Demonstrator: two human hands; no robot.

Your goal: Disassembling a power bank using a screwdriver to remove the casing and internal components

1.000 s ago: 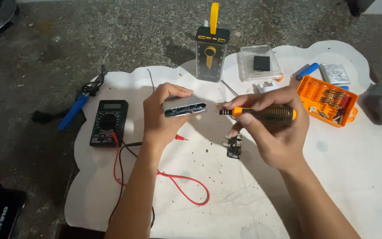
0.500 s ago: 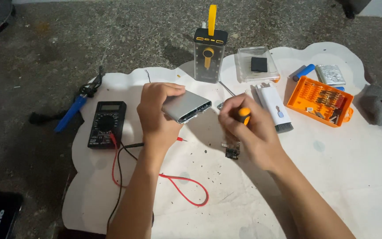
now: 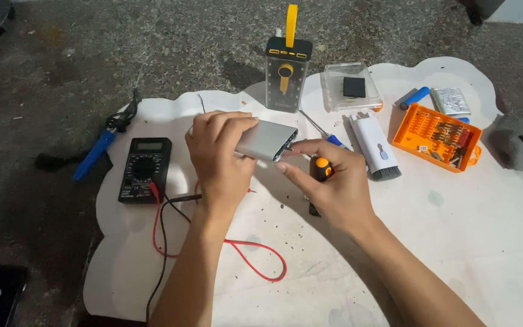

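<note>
While the left hand grips the silver power bank, its long axis points right toward the right hand, clenched on an orange-capped screwdriver at its open end

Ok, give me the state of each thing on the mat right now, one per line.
Silver power bank: lifted, in the left hand.
Screwdriver: in the right hand, tip at the bank's end.
Multimeter: flat, red and black leads plugged in.
Orange bit case: open.
Clear box: lying flat, black part inside.
White brush: lying flat.
</note>
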